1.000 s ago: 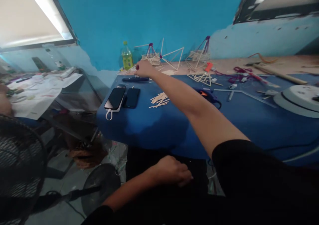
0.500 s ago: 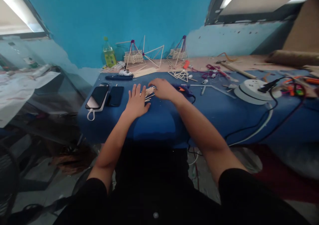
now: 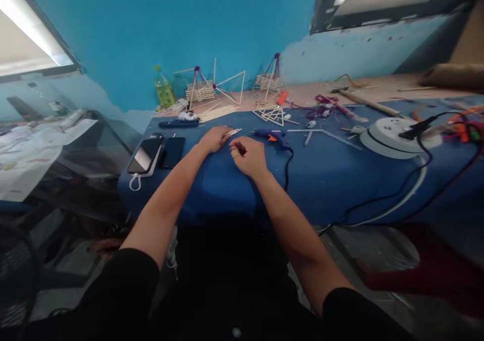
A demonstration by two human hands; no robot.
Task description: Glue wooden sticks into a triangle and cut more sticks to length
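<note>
Both my hands rest on a blue-covered table (image 3: 333, 180). My left hand (image 3: 214, 138) is closed on a bundle of thin wooden sticks (image 3: 233, 132), whose ends poke out to the right. My right hand (image 3: 247, 155) is curled just beside it, fingers closed; I cannot make out what, if anything, is in them. A blue glue gun (image 3: 272, 136) lies right of my hands, its black cord trailing toward the table's front edge.
Two phones (image 3: 157, 152) lie at the table's left. Stick-built frames (image 3: 212, 86) and a green bottle (image 3: 163, 90) stand at the back. A flat stick frame (image 3: 273, 114), a white round socket reel (image 3: 389, 135) with cables and scattered tools lie to the right.
My right hand came back from the far stick models to the table's middle. My left hand rose from my lap, lay flat by the loose sticks, then closed on them.
</note>
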